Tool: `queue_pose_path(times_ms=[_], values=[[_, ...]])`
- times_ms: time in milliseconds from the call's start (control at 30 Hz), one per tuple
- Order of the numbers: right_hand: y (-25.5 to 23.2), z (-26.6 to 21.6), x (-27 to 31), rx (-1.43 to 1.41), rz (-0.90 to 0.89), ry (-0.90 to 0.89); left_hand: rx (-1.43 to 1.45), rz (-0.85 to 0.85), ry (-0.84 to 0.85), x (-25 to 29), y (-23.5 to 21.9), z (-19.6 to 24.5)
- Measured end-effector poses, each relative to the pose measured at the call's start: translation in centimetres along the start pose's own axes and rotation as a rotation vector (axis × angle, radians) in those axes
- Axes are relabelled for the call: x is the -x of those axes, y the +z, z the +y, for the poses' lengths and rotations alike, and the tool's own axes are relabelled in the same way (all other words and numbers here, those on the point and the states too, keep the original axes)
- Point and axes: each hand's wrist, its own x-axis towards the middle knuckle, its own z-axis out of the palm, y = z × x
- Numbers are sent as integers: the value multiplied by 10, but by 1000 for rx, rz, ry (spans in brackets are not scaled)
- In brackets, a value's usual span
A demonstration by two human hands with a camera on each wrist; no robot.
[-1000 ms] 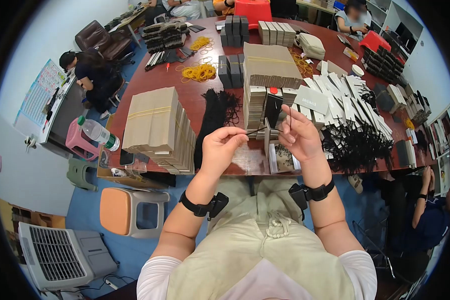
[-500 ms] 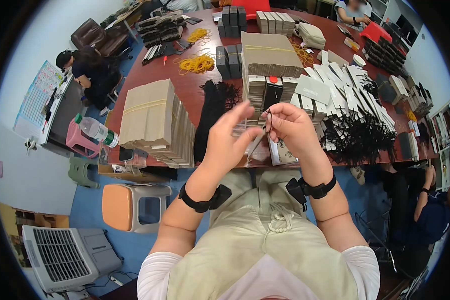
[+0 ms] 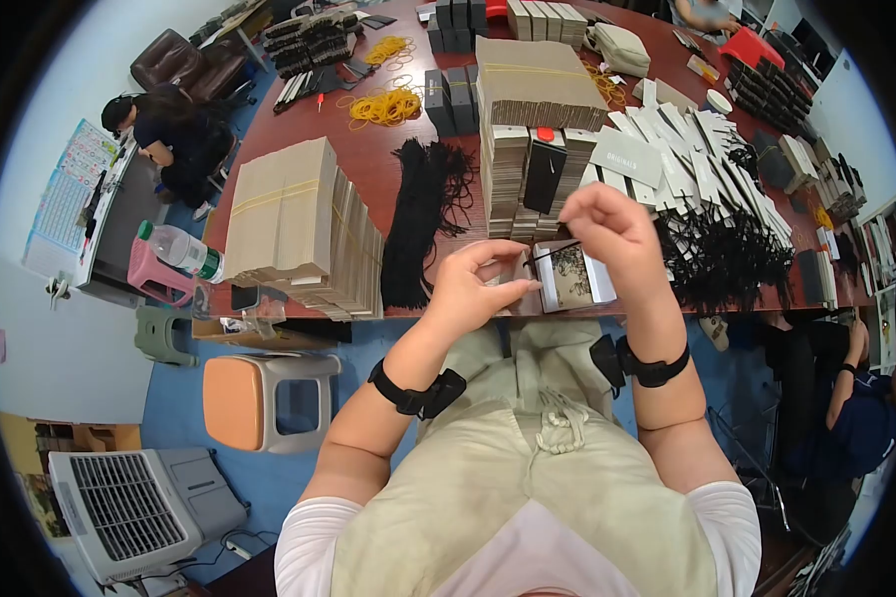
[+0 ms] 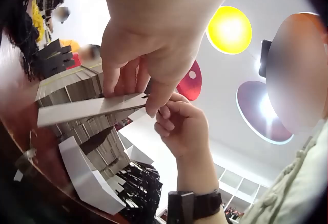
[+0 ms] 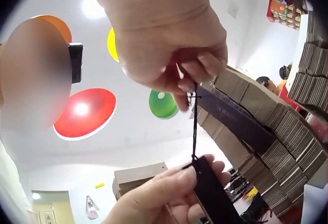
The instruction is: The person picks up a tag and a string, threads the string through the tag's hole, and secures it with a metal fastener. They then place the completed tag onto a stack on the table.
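Note:
My left hand (image 3: 473,289) pinches a flat hang tag (image 5: 212,193) near its holed end, thumb on one side and fingers on the other. The tag's face looks black in the right wrist view; a pale side (image 4: 87,110) shows in the left wrist view. A thin black cord (image 5: 195,132) is looped at the hole and runs taut up to my right hand (image 3: 612,234), whose curled fingers pinch its upper end. Just beyond the hands lies an open white box (image 3: 575,279) with a patterned card inside. A black tag (image 3: 545,174) leans on the card stack behind.
Banded stacks of cardboard pieces stand left (image 3: 279,214) and ahead (image 3: 538,85). A bundle of black cords (image 3: 418,219) lies between them. To the right are white tags (image 3: 667,149) and a heap of black cords (image 3: 722,264). Yellow rubber bands (image 3: 383,106) lie farther back.
My left hand went from pinching a cord end to spread fingers, then took hold of the tag. My right hand, which held the cord with the tag hanging, has moved right, drawing the cord out.

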Motion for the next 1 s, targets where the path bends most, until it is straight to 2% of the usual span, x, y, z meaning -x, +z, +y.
queue_pose_path(times_ms=[33,100,267,367,467,500,567,600,667,767,800,900,933,1000], values=[[3,1,0,-192,-50,123,42,5,1,1,1,0],[16,24,2,-193,-128,249,66,-10,51,3,0,1],[28,50,10,-346,-132,478,26,-17,91,7,-5,-11],[24,51,13,-447,-235,460,53,-12,152,11,-5,-5],[6,46,14,-683,-119,509,-2,0,216,10,-14,7],[-2,49,14,-681,-148,473,-85,-19,235,11,-16,9],[-7,55,17,-573,-169,439,-254,-57,270,14,-18,11],[-4,55,19,-502,-198,444,-380,-67,372,13,-15,20],[4,53,23,-356,-248,455,-355,-32,377,12,-9,21],[0,46,25,-59,-320,240,-389,43,440,7,-11,20],[-9,35,26,-68,-338,346,-412,75,466,6,-13,20],[-20,2,25,-54,-400,337,-565,23,492,10,-7,19],[-14,4,25,-91,-384,200,-572,-6,495,9,-5,17],[-11,5,24,-301,-366,295,-603,-4,553,3,-4,16]])
